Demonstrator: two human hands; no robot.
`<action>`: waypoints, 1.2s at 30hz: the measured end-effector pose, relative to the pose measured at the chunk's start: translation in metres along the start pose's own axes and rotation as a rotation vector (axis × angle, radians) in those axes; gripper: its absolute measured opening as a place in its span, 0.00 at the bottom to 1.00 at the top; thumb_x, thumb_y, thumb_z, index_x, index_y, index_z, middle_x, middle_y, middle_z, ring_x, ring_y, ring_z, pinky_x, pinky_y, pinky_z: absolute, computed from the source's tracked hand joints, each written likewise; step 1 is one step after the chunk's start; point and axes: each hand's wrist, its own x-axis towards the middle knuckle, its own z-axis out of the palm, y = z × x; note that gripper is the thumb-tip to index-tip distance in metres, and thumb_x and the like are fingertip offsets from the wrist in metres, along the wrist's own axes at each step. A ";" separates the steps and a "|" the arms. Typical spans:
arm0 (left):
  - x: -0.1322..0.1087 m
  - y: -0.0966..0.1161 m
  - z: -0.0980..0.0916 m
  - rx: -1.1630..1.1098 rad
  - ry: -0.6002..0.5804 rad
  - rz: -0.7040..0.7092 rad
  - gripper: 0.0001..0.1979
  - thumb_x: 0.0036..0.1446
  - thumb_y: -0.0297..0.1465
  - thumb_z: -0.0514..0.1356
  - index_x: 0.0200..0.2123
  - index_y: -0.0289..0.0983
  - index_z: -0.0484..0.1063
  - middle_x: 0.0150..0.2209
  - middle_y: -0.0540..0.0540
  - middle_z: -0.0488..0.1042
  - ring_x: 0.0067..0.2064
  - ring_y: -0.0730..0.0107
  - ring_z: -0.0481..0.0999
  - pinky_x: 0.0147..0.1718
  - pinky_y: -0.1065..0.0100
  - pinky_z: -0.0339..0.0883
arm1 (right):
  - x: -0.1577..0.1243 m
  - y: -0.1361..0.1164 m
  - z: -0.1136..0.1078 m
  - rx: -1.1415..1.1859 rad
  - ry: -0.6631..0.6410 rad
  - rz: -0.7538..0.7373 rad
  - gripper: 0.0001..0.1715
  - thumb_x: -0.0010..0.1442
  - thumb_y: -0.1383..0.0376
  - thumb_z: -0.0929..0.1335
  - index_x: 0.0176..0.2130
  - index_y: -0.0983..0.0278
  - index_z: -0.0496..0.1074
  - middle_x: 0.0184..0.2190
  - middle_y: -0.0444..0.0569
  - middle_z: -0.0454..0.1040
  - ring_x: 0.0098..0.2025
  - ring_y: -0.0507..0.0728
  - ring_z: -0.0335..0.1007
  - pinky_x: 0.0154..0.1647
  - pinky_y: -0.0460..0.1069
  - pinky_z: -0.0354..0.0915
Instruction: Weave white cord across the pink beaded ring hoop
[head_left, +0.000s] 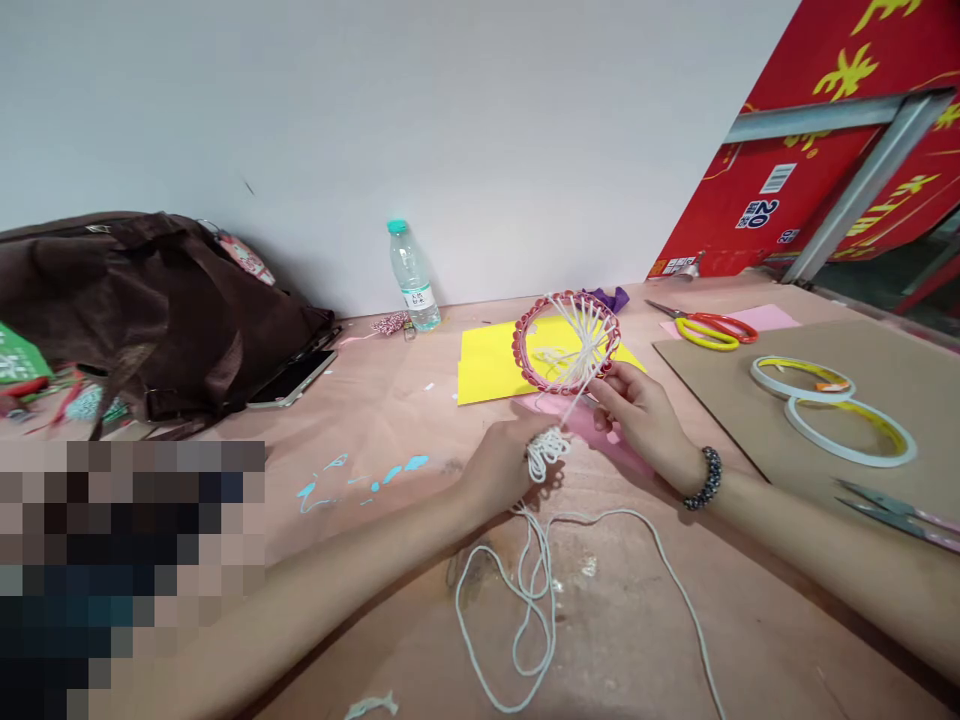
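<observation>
My right hand [634, 405] pinches the lower right rim of a round red hoop [517, 350], which is held up at a tilt. White strands [585, 335] cross the hoop and gather towards its lower right. My left hand [502, 465] is closed around a looped bundle of white cord [549, 452], just below the hoop. A taut length of cord runs from the bundle up to the hoop. More white cord [551, 600] lies in loose loops on the table below my left hand and trails to the front edge of the view.
Yellow sheets [487, 365] and pink paper lie behind the hoop. A bottle [414, 280], a brown bag [150, 310] and a phone [296, 378] stand or lie left. Red-and-yellow scissors [712, 330], tape rolls [851, 425] and a cutting tool [892, 510] are on the right, near brown board [720, 400].
</observation>
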 end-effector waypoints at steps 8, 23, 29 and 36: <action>0.001 0.008 0.000 0.307 0.040 0.789 0.08 0.61 0.28 0.52 0.31 0.37 0.69 0.45 0.44 0.75 0.53 0.65 0.69 0.58 0.57 0.54 | -0.001 0.000 0.000 0.024 0.009 -0.014 0.12 0.58 0.58 0.67 0.36 0.64 0.66 0.20 0.38 0.64 0.18 0.47 0.60 0.16 0.43 0.56; 0.003 0.003 0.000 0.287 0.242 0.529 0.04 0.53 0.32 0.62 0.33 0.39 0.71 0.46 0.43 0.73 0.52 0.60 0.69 0.48 0.59 0.65 | -0.001 -0.001 0.001 0.027 0.019 0.006 0.12 0.58 0.58 0.67 0.36 0.64 0.65 0.20 0.38 0.64 0.18 0.47 0.60 0.17 0.43 0.55; -0.002 0.009 0.001 0.298 0.049 0.875 0.08 0.58 0.28 0.55 0.26 0.38 0.66 0.32 0.48 0.76 0.40 0.71 0.75 0.52 0.62 0.62 | -0.001 -0.001 0.001 0.041 0.012 0.015 0.12 0.58 0.57 0.67 0.37 0.64 0.65 0.19 0.37 0.63 0.17 0.47 0.59 0.15 0.43 0.54; 0.000 -0.004 0.003 -0.072 0.153 -0.127 0.18 0.49 0.29 0.62 0.43 0.39 0.61 0.26 0.54 0.72 0.23 0.74 0.70 0.21 0.74 0.61 | -0.002 -0.003 0.001 0.015 0.032 0.019 0.14 0.58 0.56 0.67 0.36 0.64 0.65 0.19 0.37 0.63 0.17 0.47 0.61 0.14 0.43 0.54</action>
